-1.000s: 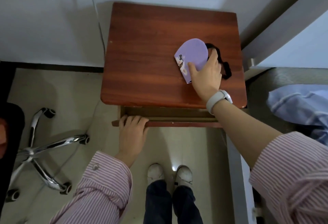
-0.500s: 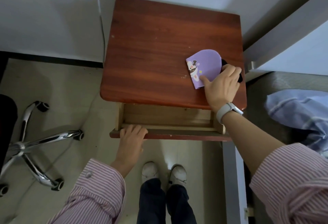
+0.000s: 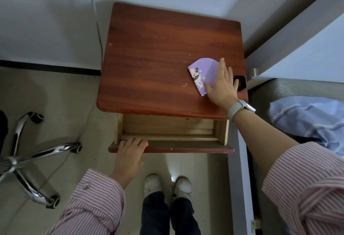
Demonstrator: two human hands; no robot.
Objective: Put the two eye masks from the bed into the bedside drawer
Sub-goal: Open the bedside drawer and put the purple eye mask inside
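Drawer (image 3: 167, 128) pulled open, left hand (image 3: 130, 152) gripping its front; right hand (image 3: 221, 84) flat, fingers spread, on purple eye mask (image 3: 202, 72) at tabletop 3 o'clock; nothing stowed yet.

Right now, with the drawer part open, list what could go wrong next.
1. The right hand lies flat on the purple eye mask, not gripping; sliding it could push the black item off the nightstand edge.
2. The drawer gap is narrow under the top; a dropped mask may miss it.
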